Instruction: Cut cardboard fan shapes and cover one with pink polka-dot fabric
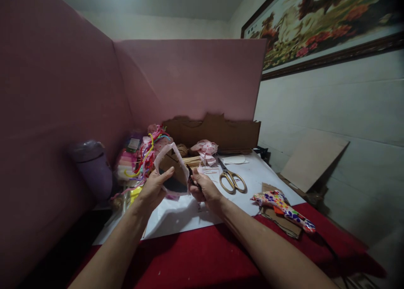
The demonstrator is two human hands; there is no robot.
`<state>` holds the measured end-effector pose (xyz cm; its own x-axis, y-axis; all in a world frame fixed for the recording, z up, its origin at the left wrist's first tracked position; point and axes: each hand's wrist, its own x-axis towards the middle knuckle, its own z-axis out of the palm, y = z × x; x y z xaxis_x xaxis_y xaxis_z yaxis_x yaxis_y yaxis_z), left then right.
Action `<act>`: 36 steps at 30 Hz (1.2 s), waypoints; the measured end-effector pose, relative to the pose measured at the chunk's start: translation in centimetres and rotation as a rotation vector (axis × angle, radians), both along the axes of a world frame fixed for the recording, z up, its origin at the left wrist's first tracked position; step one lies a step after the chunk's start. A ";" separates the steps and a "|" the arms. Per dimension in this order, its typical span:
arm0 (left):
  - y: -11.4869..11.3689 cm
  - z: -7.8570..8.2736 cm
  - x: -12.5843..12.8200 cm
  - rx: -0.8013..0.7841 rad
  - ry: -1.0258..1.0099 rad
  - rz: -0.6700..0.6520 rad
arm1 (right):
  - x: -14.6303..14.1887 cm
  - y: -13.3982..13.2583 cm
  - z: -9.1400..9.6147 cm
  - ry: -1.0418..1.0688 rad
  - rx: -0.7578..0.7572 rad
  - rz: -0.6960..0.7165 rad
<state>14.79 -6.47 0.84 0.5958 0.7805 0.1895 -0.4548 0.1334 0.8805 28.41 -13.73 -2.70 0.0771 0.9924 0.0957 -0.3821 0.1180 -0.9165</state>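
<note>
My left hand (153, 189) grips a curved cardboard piece (172, 169) edged with pale pink paper, thumb across its front. The piece is held upright above a white sheet (252, 177). My right hand (202, 189) is closed on a small dark tool (190, 171) whose tip touches the right edge of the cardboard piece. What kind of tool it is I cannot make out.
Gold-handled scissors (232, 180) lie on the white sheet to the right. A flower-patterned glue gun (285, 209) rests on cardboard at the right. Coloured cords and ribbons (145, 154), a pink bow (206, 150), cut cardboard (217, 131) and a purple container (91, 165) stand behind. Pink boards wall the left and back.
</note>
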 end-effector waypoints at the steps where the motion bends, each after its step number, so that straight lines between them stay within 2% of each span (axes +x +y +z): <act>1: 0.0 0.0 0.0 0.007 0.000 -0.001 | 0.0 0.0 0.0 0.005 -0.001 0.015; 10: 0.4 -0.5 0.1 0.021 -0.011 -0.019 | 0.2 0.1 0.0 -0.031 -0.016 -0.032; 21: -0.3 0.3 0.0 0.014 -0.020 -0.002 | 0.4 0.1 -0.1 -0.018 -0.059 0.003; 29: 0.2 -0.1 0.0 0.010 -0.027 0.006 | 0.0 -0.5 0.7 0.011 -0.070 -0.013; 36: 0.1 -0.1 0.0 -0.001 -0.018 0.013 | 0.0 -0.1 0.4 0.010 -0.037 -0.023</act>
